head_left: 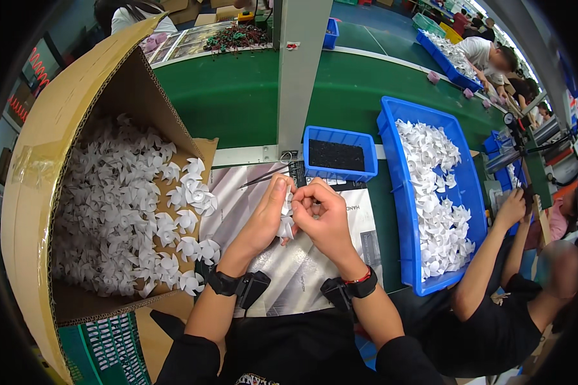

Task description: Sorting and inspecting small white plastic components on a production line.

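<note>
My left hand (263, 218) is closed around a white plastic fan impeller (287, 226), held up over the printed sheet in front of me. Against that impeller my right hand (325, 217) pinches with thumb and forefinger; whatever sits between those fingertips is too small or hidden to make out. Just beyond my hands stands a small blue bin (374, 172) with tiny black parts (334, 154) inside. To the left, a cardboard box (32, 192) on its side spills many loose white impellers (119, 205) toward me. Dark tweezers (261, 180) lie beyond my left hand.
A long blue crate (401, 192) of white impellers stands at my right. A grey metal post (298, 77) rises ahead, before the green conveyor belt (366, 83). Close on the right, a co-worker's arms (488, 256) reach to a press with a gauge (509, 119).
</note>
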Tool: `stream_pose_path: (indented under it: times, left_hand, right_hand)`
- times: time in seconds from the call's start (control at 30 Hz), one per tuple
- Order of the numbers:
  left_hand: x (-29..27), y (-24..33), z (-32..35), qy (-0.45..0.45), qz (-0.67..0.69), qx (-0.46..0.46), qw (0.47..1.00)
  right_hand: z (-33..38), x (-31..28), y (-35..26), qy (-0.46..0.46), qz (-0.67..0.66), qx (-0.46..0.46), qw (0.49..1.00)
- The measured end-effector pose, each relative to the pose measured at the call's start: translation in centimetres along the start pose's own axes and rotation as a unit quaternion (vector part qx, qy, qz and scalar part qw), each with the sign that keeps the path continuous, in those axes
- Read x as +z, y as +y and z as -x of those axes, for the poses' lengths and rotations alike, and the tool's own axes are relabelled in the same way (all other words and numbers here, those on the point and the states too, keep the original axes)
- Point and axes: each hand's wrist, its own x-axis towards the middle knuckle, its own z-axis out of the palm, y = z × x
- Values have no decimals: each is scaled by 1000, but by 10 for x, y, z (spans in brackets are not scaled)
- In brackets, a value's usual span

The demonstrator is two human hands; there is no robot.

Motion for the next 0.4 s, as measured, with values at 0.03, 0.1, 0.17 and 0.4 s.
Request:
stream_pose_path:
  times: [0.03, 0.1, 0.17, 0.4]
  left_hand:
    - [1, 1, 0, 8, -12, 7, 1000]
    - [0, 4, 2, -7, 0, -7, 1000]
    - [-1, 12, 5, -35, 20, -36, 999]
    - [-7, -3, 0, -11, -95, 14, 995]
  right_hand:
    - [0, 1, 1, 2, 4, -2, 1000]
    - [1, 1, 2, 6, 12, -6, 1000]
    - [1, -1, 2, 4, 14, -4, 1000]
    - [3, -13, 7, -43, 111, -37, 992]
